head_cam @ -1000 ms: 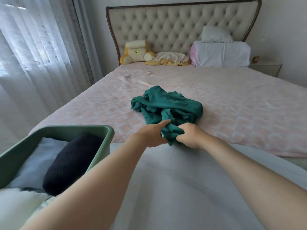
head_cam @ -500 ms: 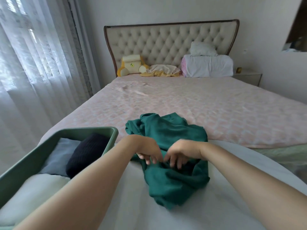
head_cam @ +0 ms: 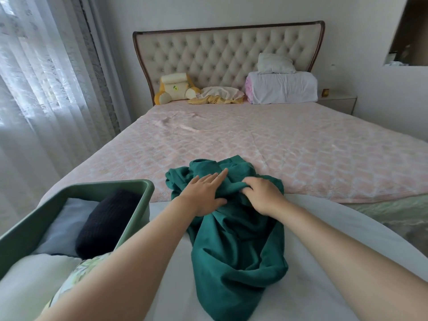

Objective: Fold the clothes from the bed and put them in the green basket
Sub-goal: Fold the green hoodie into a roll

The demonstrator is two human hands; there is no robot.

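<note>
Head view.

1. Left hand (head_cam: pixel 203 195): palm down, fingers straight and spread slightly. It rests flat on the upper part of the crumpled teal-green fabric garment (head_cam: pixel 234 239) and grips nothing.
2. Right hand (head_cam: pixel 262 196): knuckles up, fingers curled down into a raised fold of the garment, just beside the left hand. The fingertips are buried in the cloth (how much fabric they enclose cannot be told).
3. Garment position: bunched, unfolded, lying across the near edge of the pink quilted bed cover (head_cam: pixel 301 147) and trailing toward the camera over the plain white sheet (head_cam: pixel 324 246).
4. Green rectangular plastic basket (head_cam: pixel 139 189): lower left, its far corner just beside the garment's left edge. Contact between them cannot be determined.
5. Basket contents: a black knitted folded item (head_cam: pixel 104 224) lying next to a pale blue folded cloth (head_cam: pixel 61 225).
</note>
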